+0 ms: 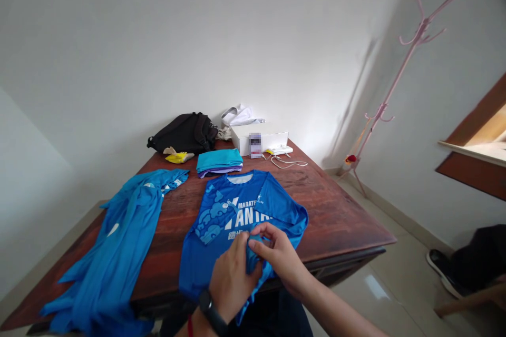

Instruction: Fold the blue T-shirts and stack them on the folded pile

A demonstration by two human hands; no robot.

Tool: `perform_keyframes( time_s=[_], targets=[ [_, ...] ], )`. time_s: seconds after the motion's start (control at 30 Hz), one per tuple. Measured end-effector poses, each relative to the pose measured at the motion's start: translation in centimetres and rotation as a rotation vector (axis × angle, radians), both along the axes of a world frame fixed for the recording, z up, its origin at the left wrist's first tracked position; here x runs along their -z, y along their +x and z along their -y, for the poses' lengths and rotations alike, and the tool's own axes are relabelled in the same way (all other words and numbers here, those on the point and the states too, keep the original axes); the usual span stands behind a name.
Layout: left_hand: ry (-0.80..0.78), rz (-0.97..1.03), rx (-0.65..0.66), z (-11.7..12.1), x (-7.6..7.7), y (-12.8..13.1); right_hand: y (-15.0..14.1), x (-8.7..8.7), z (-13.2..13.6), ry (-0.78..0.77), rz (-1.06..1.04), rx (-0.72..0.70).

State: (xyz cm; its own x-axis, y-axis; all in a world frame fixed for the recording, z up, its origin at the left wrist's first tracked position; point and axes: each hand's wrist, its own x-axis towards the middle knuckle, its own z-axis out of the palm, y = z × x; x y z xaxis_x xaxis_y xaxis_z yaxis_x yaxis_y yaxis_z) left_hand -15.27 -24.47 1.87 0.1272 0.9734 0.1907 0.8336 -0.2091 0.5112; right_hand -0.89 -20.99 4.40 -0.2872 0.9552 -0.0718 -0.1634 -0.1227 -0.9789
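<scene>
A blue printed T-shirt (215, 205) lies front up on the wooden table, its collar pointing away from me and its lower part hanging over the near edge. My left hand (235, 271), with a dark band on the wrist, is closed on a bunched part of the shirt near the table's front edge. Right beside it, my right hand (276, 250) pinches the same gathered cloth between thumb and fingers. Some of the cloth is hidden behind both hands. One sleeve is folded across the shirt's right side.
More blue clothing (130, 221) is spread at the left, drooping over the edge. Behind the shirt sit a folded clothes stack (220, 160), a yellow item (178, 158), a black backpack (184, 134), a white box (276, 137) and a cable (290, 162). A pink coat stand (403, 68) stands right.
</scene>
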Motion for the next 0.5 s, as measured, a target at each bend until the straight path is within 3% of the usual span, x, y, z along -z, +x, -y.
perform_keyframes(
  time_s=[0.07, 0.13, 0.23, 0.37, 0.5],
  targets=[
    [0.012, 0.049, 0.016, -0.4, 1.2, -0.2, -0.1, 0.4, -0.1, 0.03, -0.044, -0.038],
    [0.007, 0.134, 0.072, -0.7, 1.4, -0.7, 0.1, 0.7, -0.1, 0.07, -0.044, -0.084],
    [-0.027, 0.247, 0.166, -0.9, 0.1, -1.2, 0.5, 0.9, 0.2, 0.249, 0.102, -0.061],
    [-0.067, 0.229, 0.146, -0.9, -1.8, -1.2, 0.7, 0.8, 0.2, 0.592, 0.343, 0.054],
    [-0.069, 0.19, 0.2, -1.0, -2.9, -1.1, 1.0, 0.6, -0.6, 0.681, 0.37, 0.064]
  ],
)
